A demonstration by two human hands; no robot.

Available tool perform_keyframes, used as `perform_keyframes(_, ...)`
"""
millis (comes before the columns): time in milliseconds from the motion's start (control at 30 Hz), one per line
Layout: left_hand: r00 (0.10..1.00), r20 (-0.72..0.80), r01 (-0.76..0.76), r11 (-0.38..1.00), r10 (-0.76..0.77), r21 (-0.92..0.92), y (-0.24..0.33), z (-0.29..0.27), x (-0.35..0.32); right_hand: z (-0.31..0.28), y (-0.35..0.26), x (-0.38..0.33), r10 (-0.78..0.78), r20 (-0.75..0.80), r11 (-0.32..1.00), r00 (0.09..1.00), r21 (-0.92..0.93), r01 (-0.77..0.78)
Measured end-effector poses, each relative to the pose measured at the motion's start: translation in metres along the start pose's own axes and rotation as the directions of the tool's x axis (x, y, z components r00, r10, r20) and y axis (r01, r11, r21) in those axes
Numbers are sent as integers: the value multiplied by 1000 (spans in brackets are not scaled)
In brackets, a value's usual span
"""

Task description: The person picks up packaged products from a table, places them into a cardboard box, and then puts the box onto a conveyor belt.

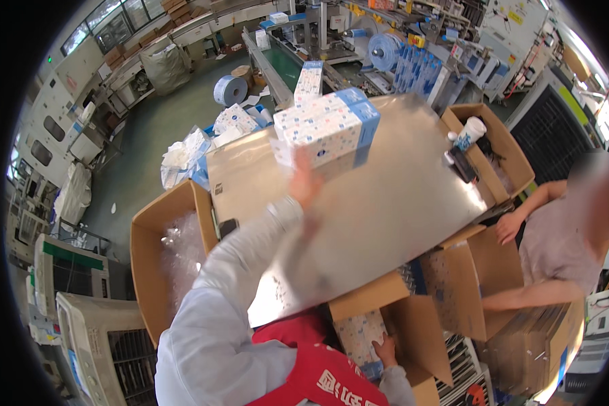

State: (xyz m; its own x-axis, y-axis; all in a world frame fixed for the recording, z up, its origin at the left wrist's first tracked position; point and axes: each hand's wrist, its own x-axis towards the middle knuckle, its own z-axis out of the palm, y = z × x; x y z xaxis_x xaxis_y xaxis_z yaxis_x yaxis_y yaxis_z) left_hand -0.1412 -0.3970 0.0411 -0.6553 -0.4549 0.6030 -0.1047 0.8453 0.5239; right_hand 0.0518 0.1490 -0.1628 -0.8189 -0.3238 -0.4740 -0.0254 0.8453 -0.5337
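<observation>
Two long tissue packs (pixel 328 128), white with small coloured patterns and blue ends, lie side by side on the metal table (pixel 379 210). At their near left corner is my left hand (pixel 306 181), smeared by motion; whether it grips them cannot be made out. My right hand (pixel 386 350) lies with its fingers apart on a patterned tissue pack (pixel 360 338) inside an open cardboard box (pixel 419 331) close to my body. Another tissue pack (pixel 309 80) stands behind the two, at the end of a green conveyor (pixel 284 64).
A cardboard box of clear plastic bags (pixel 183 250) stands at the left; a phone (pixel 228 228) lies beside it. At the far right, a box (pixel 514 155) holds a white bottle (pixel 470 132). A co-worker (pixel 555 237) reaches into another carton (pixel 470 284). Crumpled packs (pixel 186 155) lie beyond the table.
</observation>
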Motion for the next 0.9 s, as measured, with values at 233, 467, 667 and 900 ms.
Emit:
perform_keyframes(233,947,321,-140,903,3,406,-46,36,113,-8,2,-54,178,-129,983,976,58,-171)
perform_keyframes(467,895,366,112,923,-255,369,3,32,97,-31,-31,-55,236,-282,954,930,250,-167)
perform_keyframes(667,847,521,-84,994,110,-72,-2,-83,-32,-148,-294,0,-494,-495,863,715,-374,338)
perform_keyframes(900,922,-106,361,925,-373,-117,-26,-215,-177,-139,-406,54,-564,148,757,813,-302,580)
